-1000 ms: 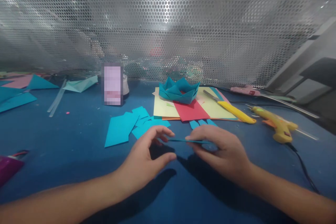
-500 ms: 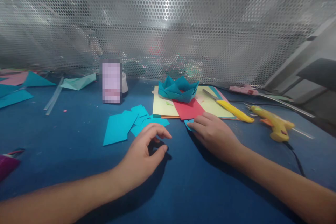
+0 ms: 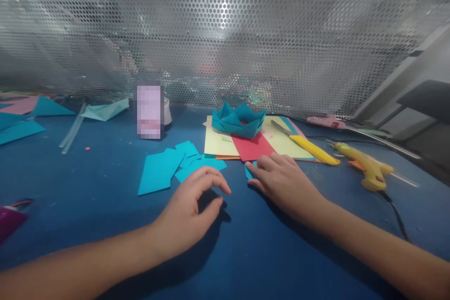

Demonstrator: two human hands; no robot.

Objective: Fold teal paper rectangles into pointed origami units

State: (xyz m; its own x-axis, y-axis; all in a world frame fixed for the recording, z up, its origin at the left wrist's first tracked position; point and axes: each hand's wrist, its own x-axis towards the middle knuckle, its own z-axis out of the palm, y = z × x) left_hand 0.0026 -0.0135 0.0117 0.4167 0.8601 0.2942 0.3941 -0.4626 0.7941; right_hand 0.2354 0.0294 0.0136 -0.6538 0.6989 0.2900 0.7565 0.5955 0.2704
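The blue piece [image 3: 248,173] is found at the fingertips of the right hand [image 3: 283,180], on the table [image 3: 105,215], just in front of the red sheet [image 3: 250,147]. Its left end is seen between the forefinger and the thumb, which are held a little apart; the rest is covered by the hand. Whether it is pinched or only pressed cannot be told. The left hand [image 3: 191,204] is held near the blue cutouts [image 3: 157,171], with thumb and fingers curved and parted. The cutouts are flat, straight-edged and overlapped. The crown [image 3: 239,123] is folded from teal paper into sharp points and is set on the yellow sheet [image 3: 215,138] and the red one. Behind, the shiny metal panel [image 3: 225,14] is pierced with round holes. The blue piece itself is bright, seemingly of paper, and narrow in its visible part.
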